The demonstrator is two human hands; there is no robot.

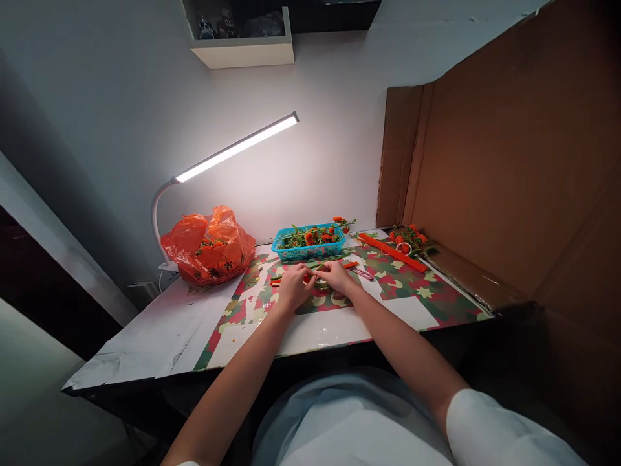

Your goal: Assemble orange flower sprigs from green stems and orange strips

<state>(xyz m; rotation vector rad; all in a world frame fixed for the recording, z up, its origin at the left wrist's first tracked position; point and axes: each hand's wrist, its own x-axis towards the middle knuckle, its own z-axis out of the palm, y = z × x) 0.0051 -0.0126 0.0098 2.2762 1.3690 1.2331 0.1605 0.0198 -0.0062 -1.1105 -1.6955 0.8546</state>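
Observation:
My left hand (295, 285) and my right hand (334, 276) meet over the middle of the table, fingertips pinched close together. Something small and thin seems to be between them, too small and covered to make out. Orange strips (275, 282) poke out to the left of my left hand, and another orange strip (350, 265) lies just beyond my right hand. Beside my right hand rests a pair of pink-handled scissors (363, 274). A green stem (334, 260) lies behind the fingers, in front of a blue plastic basket (310, 251) holding orange flowers with green stems.
At the left stand a lit desk lamp (237, 147) and a red plastic bag (223, 249) of orange pieces. To the right lie a long orange bundle (392, 252), a white ring (403, 248) and more orange flowers (412, 234). A cardboard sheet (504, 168) walls the right side.

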